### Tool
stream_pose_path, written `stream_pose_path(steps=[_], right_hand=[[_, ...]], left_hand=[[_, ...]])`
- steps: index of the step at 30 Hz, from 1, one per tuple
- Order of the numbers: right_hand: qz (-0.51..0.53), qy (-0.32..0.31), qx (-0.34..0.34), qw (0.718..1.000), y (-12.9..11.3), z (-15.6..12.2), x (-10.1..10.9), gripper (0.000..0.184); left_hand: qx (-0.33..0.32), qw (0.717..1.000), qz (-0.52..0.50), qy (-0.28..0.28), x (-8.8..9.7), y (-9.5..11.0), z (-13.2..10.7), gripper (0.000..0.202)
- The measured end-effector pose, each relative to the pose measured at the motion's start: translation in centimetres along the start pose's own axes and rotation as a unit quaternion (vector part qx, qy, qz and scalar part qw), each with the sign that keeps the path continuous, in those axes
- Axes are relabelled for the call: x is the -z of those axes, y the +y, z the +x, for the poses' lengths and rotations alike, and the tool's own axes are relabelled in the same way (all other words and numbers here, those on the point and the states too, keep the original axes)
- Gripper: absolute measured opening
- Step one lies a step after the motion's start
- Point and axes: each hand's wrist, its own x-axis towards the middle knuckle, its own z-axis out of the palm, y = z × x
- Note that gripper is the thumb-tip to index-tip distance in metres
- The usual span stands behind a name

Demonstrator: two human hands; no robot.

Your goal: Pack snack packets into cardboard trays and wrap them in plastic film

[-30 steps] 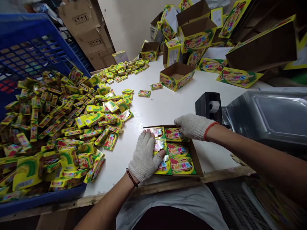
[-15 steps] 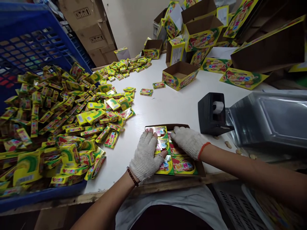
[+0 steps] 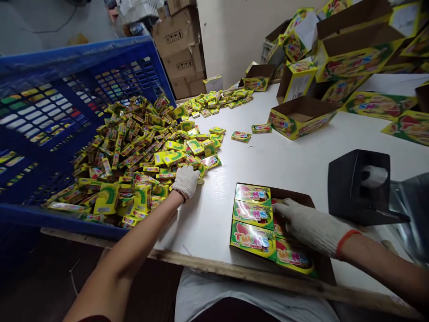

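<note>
At the near edge of the loose pile, my gloved left hand (image 3: 187, 181) has its fingers curled around a small yellow-green box (image 3: 200, 181), mostly hidden by the glove. My gloved right hand (image 3: 303, 223) reaches over a shallow open carton (image 3: 323, 264). Its fingers are stretched out, touching the packs in the second column and partly covering them. Inside the carton, the left column shows several flat boxes labelled TWINS (image 3: 254, 239), face up. Another TWINS box (image 3: 295, 258) lies at the near end of the second column.
A tilted blue crate (image 3: 157, 67) spills many small boxes (image 3: 134, 143) onto the white table (image 3: 231, 165). A black tape dispenser (image 3: 348, 188) stands right of the carton. Open display cartons (image 3: 301, 116) are piled at the back right, with brown boxes (image 3: 177, 40) behind.
My left hand has left the carton and moved left to the pile of small boxes. My right hand stays over the second column. The view has swung left.
</note>
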Motion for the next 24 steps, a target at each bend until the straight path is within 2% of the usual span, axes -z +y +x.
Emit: stream_pose_path(steps=[2, 5, 6, 8, 9, 11, 13, 14, 15, 17, 19, 20, 21, 23, 24], right_hand=[[0.067, 0.015, 0.005, 0.998, 0.7, -0.5, 1.4, 0.040], [0.217, 0.092, 0.042, 0.971, 0.9, -1.4, 3.9, 0.031], [0.257, 0.117, 0.057, 0.958, 0.7, -1.6, 4.8, 0.031], [0.320, 0.139, 0.089, 0.933, -0.1, -2.0, 6.4, 0.040], [0.341, 0.132, 0.108, 0.925, -0.6, -2.2, 7.1, 0.047], [0.350, 0.104, 0.151, 0.919, -1.5, -2.6, 8.3, 0.053], [0.331, 0.062, 0.156, 0.929, -1.7, -3.5, 9.0, 0.044], [0.318, 0.044, 0.129, 0.938, -1.5, -4.1, 9.3, 0.038], [0.304, 0.030, 0.087, 0.948, -1.0, -4.8, 9.4, 0.032], [0.277, 0.012, -0.016, 0.961, 0.2, -6.2, 9.2, 0.025], [0.252, -0.004, -0.100, 0.963, 1.3, -7.3, 8.4, 0.018], [0.246, -0.020, -0.127, 0.961, 1.6, -7.6, 7.8, 0.015], [0.243, -0.042, -0.146, 0.958, 1.6, -7.6, 7.0, 0.011], [0.215, -0.074, -0.150, 0.962, 1.2, -7.0, 5.1, 0.010], [0.185, -0.080, -0.136, 0.970, 0.8, -6.5, 4.1, 0.011]], left_hand=[[-0.005, 1.000, -0.010, 0.014, 0.6, -0.7, -0.4, 0.022], [-0.070, 0.990, -0.110, 0.059, 2.2, 0.8, -2.3, 0.029], [-0.111, 0.975, -0.178, 0.073, 2.9, 1.9, -3.2, 0.029], [-0.191, 0.923, -0.325, 0.079, 4.2, 4.7, -4.9, 0.025], [-0.218, 0.895, -0.383, 0.067, 4.7, 6.1, -5.7, 0.022], [-0.247, 0.862, -0.441, 0.037, 5.0, 8.5, -6.8, 0.020], [-0.252, 0.850, -0.463, 0.024, 4.5, 9.7, -7.2, 0.022], [-0.242, 0.853, -0.462, 0.022, 4.0, 9.6, -7.2, 0.027], [-0.224, 0.866, -0.448, 0.020, 3.3, 9.2, -7.1, 0.035], [-0.161, 0.922, -0.353, 0.004, 1.8, 7.3, -6.8, 0.044], [-0.072, 0.984, -0.155, -0.055, 0.4, 4.6, -6.5, 0.039], [-0.023, 0.994, -0.052, -0.098, -0.1, 3.4, -6.5, 0.035], [0.020, 0.990, 0.031, -0.136, -0.5, 2.2, -6.5, 0.034], [0.079, 0.973, 0.122, -0.180, -1.1, 0.6, -6.6, 0.039], [0.092, 0.969, 0.141, -0.180, -1.3, 0.1, -6.7, 0.041]])
